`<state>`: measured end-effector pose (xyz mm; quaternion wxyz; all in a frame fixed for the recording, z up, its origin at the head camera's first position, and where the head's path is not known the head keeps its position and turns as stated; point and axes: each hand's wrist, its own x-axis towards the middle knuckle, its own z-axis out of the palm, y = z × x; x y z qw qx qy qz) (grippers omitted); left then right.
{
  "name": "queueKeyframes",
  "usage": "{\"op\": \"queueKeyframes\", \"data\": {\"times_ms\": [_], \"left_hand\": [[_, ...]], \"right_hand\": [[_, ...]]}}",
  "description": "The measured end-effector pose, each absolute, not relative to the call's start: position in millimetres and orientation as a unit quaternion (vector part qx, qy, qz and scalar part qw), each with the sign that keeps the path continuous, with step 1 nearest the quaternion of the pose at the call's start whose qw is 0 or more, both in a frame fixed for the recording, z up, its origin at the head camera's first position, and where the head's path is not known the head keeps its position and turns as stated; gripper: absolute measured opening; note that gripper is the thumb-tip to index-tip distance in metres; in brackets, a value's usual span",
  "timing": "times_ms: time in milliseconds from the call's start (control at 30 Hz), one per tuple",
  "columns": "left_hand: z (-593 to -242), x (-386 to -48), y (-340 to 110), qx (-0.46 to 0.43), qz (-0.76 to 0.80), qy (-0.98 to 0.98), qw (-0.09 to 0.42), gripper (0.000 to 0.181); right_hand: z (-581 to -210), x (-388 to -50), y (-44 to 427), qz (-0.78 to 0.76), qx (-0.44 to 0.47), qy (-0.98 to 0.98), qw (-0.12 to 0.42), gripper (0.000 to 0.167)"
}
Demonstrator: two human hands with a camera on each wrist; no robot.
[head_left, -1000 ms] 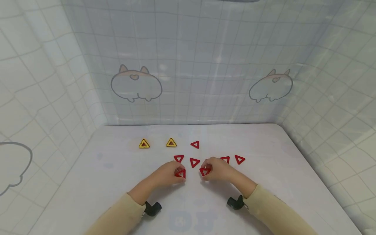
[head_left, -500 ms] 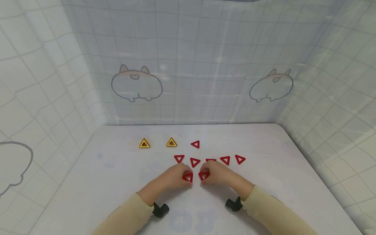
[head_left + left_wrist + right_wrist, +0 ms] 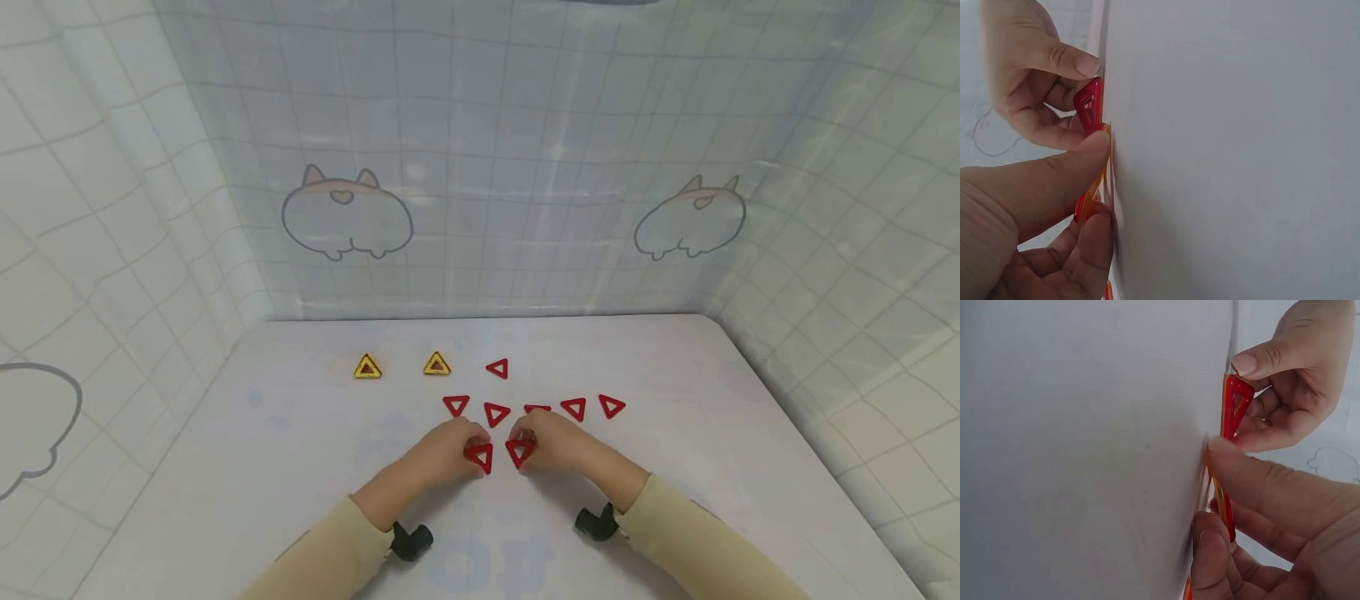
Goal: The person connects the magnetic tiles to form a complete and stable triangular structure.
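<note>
In the head view, my left hand [image 3: 450, 450] pinches a small red triangle [image 3: 491, 457] between thumb and fingers. Across a narrow gap, my right hand [image 3: 551, 442] pinches a second red triangle [image 3: 521, 442]. Both pieces are hollow outlines, held low over the white table. From the left wrist, the left hand's triangle [image 3: 1080, 211] looks orange along one edge, and the right hand's triangle [image 3: 1099, 106] is just beyond. The right wrist view has the right hand's triangle [image 3: 1230, 522] seen nearly edge-on, partly covered by the fingers.
Several loose red triangles lie beyond the hands, such as one [image 3: 456, 398] and another [image 3: 584, 408]; one [image 3: 536, 407] is partly hidden by my right hand. Two yellow triangles [image 3: 367, 368] sit farther back at left. Patterned sheets [image 3: 480, 250] enclose the table [image 3: 300, 467].
Over the last second, my left hand has moved right and the right hand slightly toward me, bringing the two held triangles closer together. Since half a second ago, both triangles have shifted only slightly.
</note>
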<state>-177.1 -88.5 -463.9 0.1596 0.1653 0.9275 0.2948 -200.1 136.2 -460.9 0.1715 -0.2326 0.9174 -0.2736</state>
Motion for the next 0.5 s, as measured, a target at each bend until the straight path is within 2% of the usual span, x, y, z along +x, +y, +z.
{"op": "queueKeyframes", "data": {"times_ms": [233,500], "left_hand": [[-463.5,-176.1,-87.3,0.172,0.301,0.924,0.161,0.035],[-461.9,-173.3,-79.6,0.166,0.299,0.926,0.162,0.033]], "right_hand": [[-462.0,-197.0,137.9,-0.28,-0.235,0.916,0.167,0.031],[-459.1,-193.7,135.7,-0.283,-0.237,0.914,0.167,0.03]]}}
